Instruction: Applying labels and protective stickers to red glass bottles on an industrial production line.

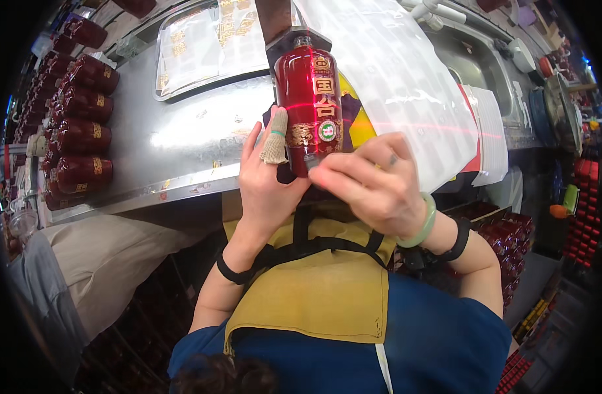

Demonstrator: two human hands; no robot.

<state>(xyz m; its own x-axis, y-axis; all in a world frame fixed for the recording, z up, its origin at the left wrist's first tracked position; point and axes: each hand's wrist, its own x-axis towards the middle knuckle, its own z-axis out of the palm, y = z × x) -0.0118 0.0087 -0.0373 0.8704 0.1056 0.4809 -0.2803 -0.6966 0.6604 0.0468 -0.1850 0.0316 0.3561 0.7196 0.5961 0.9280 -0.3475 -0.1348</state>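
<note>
A glossy red bottle (311,98) with gold ornament and a round label lies upper centre of the frame, its neck pointing up toward a dark metal bracket (282,33) that it seems to butt against. A thin red laser line crosses the bottle's body and runs on to the right over a sheet of white translucent plastic film (406,79).

The left hand (265,180), just below and left of the bottle, cups its lower left side; its thumb wears a knitted beige finger cot (275,141) that presses against the glass. The right hand (373,180), centre right, closes its fingers around the bottle's base from the right, fingertips on the lower label. A pale green bangle (424,220) of smooth stone-like material sits on that wrist, and black bands wrap both forearms.

The bottle rests over a dull, scratched sheet-metal worktable (182,138) filling the upper left and centre. Under the bottle a purple and yellow cloth (356,121) shows. At upper centre left a shallow steel tray (212,39) holds clear sheets printed with gold stickers. Along the left edge a row of red bottles (81,125) of the same kind lies on its side, well apart from the hands. At lower centre a mustard apron (314,289) with black straps covers a blue shirt. To the lower right, more red bottles fill crates (508,243) beneath the table.
</note>
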